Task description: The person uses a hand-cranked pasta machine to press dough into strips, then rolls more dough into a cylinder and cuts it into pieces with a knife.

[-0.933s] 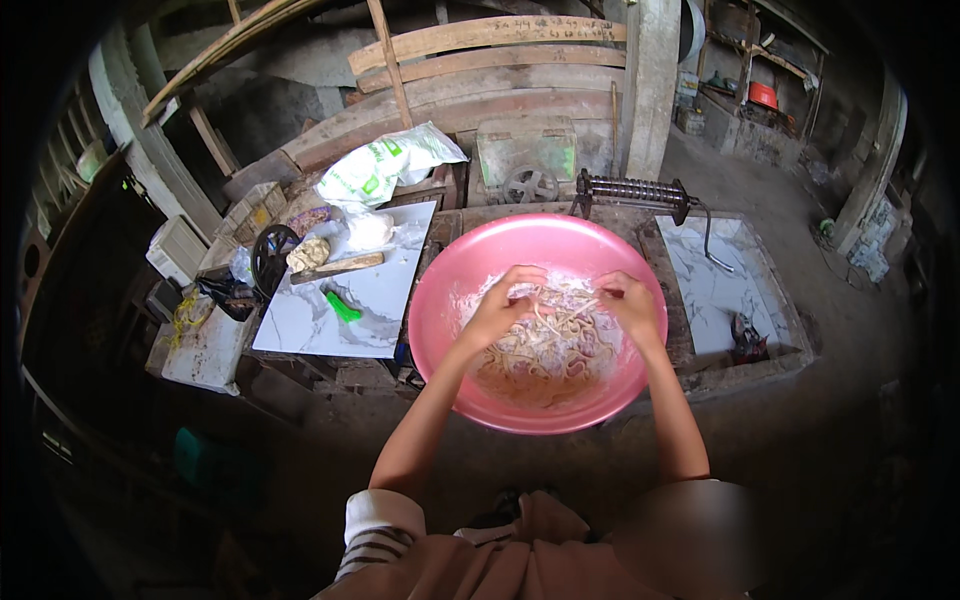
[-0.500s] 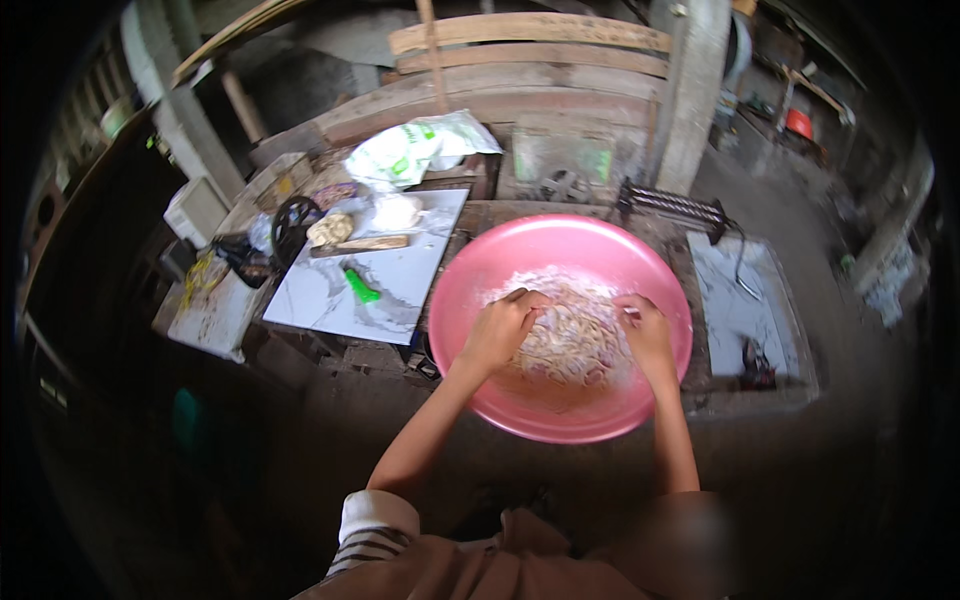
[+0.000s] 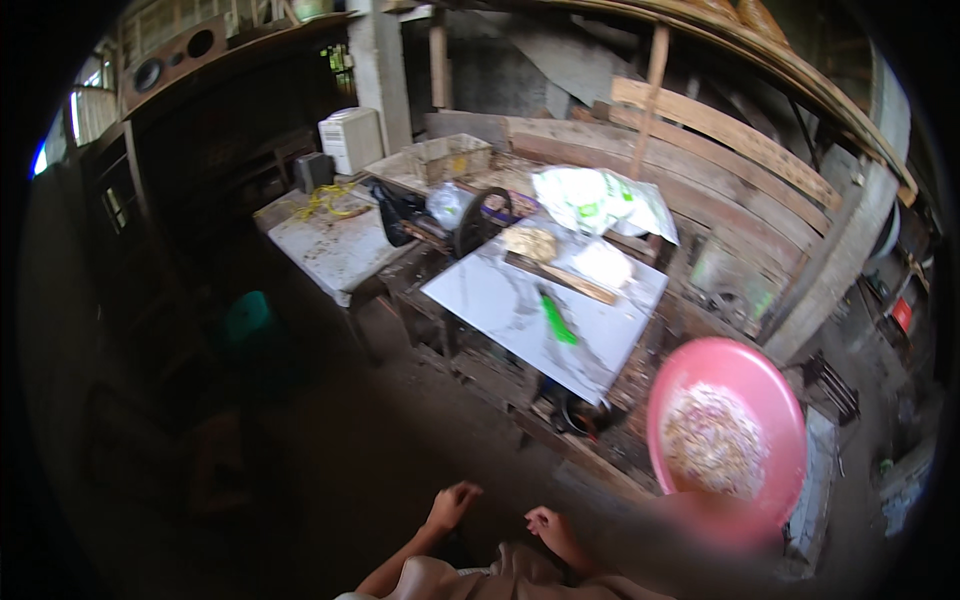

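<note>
Left bare-skinned grip (image 3: 455,505): fingers loosely curled, pointing inward, forearm slanting up from lower edge. Right bare-skinned grip (image 3: 550,526): near it, apart, fingers curled toward it, forearm leaning inward. Both blurred; cannot tell if clenched or released. Round pink plastic basin (image 3: 732,365) with pale floury strips (image 3: 712,442): right of and beyond right grip, well apart. White grey-veined rectangular board (image 3: 490,290): ahead of both.

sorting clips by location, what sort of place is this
Probably a rustic, shed-like food workspace: a pink basin with floury contents, a dough-like lump on a marbled board, and rough wooden planks behind.
</note>
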